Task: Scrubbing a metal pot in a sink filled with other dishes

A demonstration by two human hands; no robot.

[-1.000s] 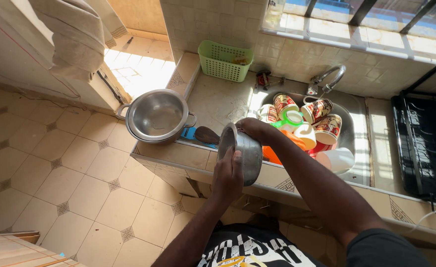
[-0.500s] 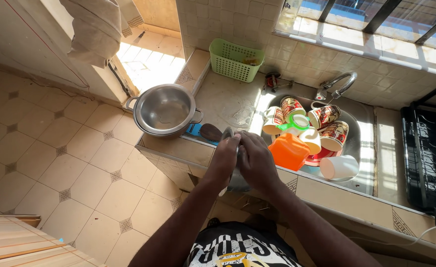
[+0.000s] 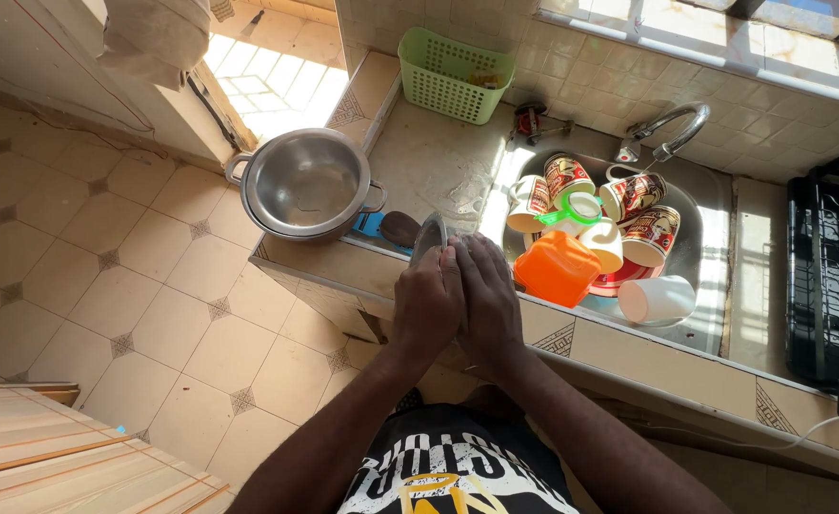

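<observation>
My left hand (image 3: pixel 426 303) and my right hand (image 3: pixel 487 297) are pressed together over the counter's front edge, both gripping a small steel bowl (image 3: pixel 428 235). Only the bowl's rim shows above my fingers; the rest is hidden. The bowl is held on edge, just right of a large steel pot (image 3: pixel 306 184) that stands on the tiled counter (image 3: pixel 439 162). To the right of my hands the sink (image 3: pixel 686 257) holds several patterned mugs (image 3: pixel 634 195), an orange plastic cup (image 3: pixel 558 269) and a white cup (image 3: pixel 656 299).
A green plastic basket (image 3: pixel 457 74) stands at the back of the counter. A tap (image 3: pixel 672 124) curves over the sink. A blue-handled brush (image 3: pixel 388 227) lies beside the pot. A dark stove (image 3: pixel 834 276) is at the far right. Tiled floor (image 3: pixel 105 286) lies left.
The bowl was held up over the sink's edge, its inside showing. Both hands have closed over it and brought it lower and nearer the pot.
</observation>
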